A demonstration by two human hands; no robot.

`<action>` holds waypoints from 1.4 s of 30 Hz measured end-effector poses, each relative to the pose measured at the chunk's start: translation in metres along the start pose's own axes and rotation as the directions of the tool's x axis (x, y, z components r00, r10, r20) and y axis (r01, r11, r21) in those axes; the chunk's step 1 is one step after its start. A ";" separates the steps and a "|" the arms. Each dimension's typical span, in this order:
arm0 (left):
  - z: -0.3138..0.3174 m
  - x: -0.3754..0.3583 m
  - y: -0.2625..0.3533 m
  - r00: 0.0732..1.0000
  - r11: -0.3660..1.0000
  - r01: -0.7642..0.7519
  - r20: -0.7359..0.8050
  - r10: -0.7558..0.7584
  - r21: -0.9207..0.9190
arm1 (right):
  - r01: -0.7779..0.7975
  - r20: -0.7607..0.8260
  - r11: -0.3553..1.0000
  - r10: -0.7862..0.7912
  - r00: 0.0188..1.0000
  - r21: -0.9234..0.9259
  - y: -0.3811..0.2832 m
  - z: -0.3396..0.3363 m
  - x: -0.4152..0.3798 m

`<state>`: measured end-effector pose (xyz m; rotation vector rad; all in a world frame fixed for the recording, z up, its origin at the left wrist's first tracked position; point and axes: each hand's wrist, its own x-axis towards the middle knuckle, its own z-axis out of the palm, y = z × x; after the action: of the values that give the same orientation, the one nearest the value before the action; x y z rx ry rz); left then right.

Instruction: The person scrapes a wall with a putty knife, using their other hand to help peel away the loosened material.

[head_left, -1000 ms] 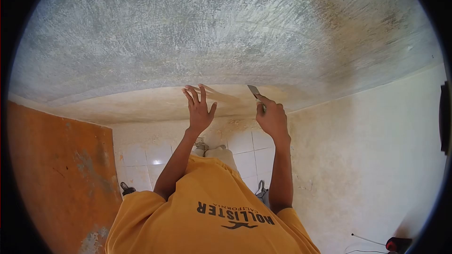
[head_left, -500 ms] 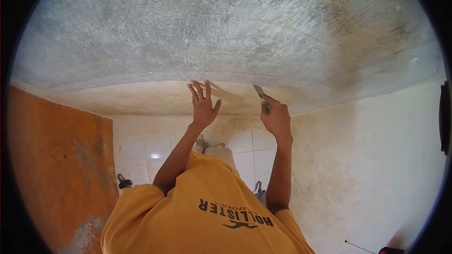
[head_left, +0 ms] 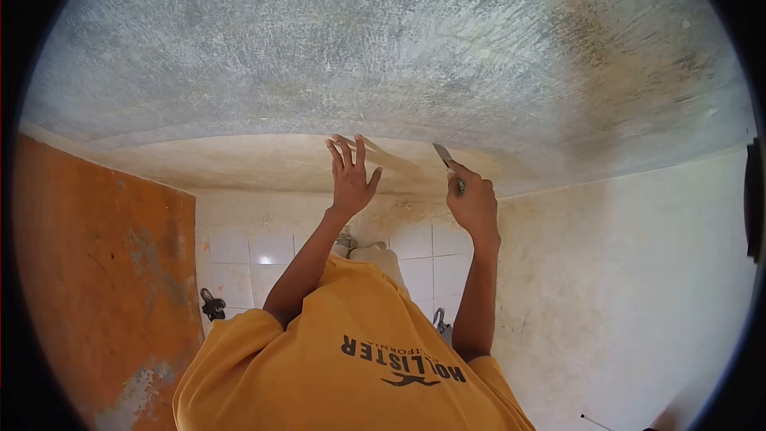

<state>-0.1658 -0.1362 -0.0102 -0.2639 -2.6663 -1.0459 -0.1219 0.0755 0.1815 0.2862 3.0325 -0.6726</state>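
In front of me rises a wall [head_left: 335, 56], rough and grey above a smoother cream band. My left hand [head_left: 352, 190] is open, its fingers spread and the fingertips against the wall near the grey edge. Over to the right, my right hand [head_left: 472, 199] is closed round the handle of a scraper [head_left: 443, 154]. The flat metal blade points up and to the left, at the border between grey and cream. Most of the handle is hidden in my fingers; a bit of green shows there.
An orange wall [head_left: 104, 271] with peeling patches stands on the left, a stained pale wall [head_left: 606, 287] on the right. White floor tiles [head_left: 231, 279] lie below. A dark object [head_left: 212, 303] sits by the orange wall, and a grey item [head_left: 441, 323] lies beside my right arm.
The view has shifted slightly. Both hands keep nearly the same places on the wall, the left still spread and the right still gripping the scraper.
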 end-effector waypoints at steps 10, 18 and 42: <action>0.008 0.005 0.005 0.997 0.999 -0.032 -0.074 0.032 -0.001 | 0.015 -0.043 1.000 -0.014 0.999 0.016 0.001 -0.004 -0.001; 0.012 0.004 0.006 0.993 0.998 -0.064 -0.101 0.065 0.014 | -0.052 0.010 0.998 0.051 0.999 0.043 0.002 -0.007 -0.003; 0.011 0.002 0.015 0.991 0.999 -0.045 -0.123 0.047 0.019 | 0.045 -0.006 0.994 -0.046 0.999 -0.098 0.030 0.041 0.016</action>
<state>-0.1660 -0.1175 -0.0082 -0.2481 -2.5452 -0.9925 -0.1325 0.0873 0.1308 0.2186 3.0757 -0.5246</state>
